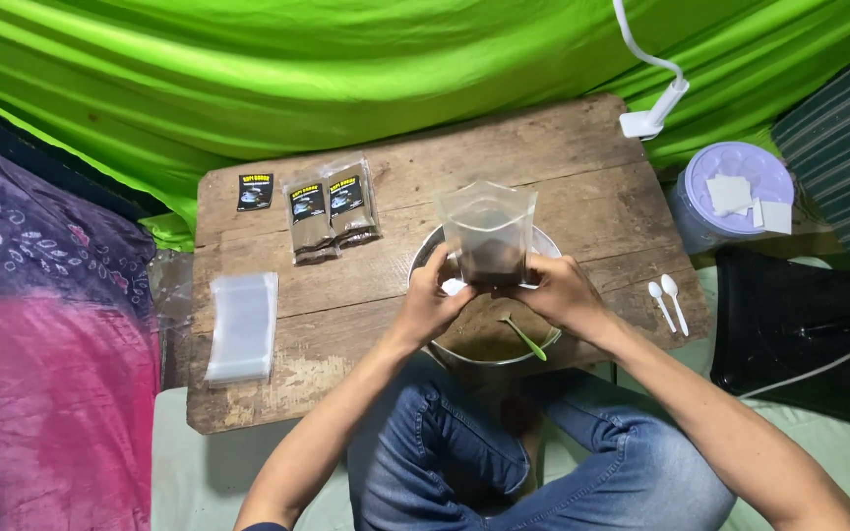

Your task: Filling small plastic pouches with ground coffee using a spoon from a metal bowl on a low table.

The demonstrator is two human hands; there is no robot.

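hand: 2 (pixel 432 300) | pouch held: 1 (pixel 487 236) | filled packets: 2 (pixel 332 208) | white spoons: 2 (pixel 666 298)

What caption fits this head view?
Both hands, left hand and right hand, hold a clear pouch of dark powder over a metal bowl on a wooden table.

the left hand (pixel 432 300) and right hand (pixel 561 292) cover the lower corners of the clear pouch (pixel 488 232), so its bottom edge is hidden. the pouch and hands block much of the metal bowl (pixel 473 356), and the green spoon (pixel 525 337) has its bowl end sunk in brown powder. print on the black labels of the filled packets (pixel 333 209) is too small to tell. both elbows and the white lamp (pixel 653 106) run off the edges.
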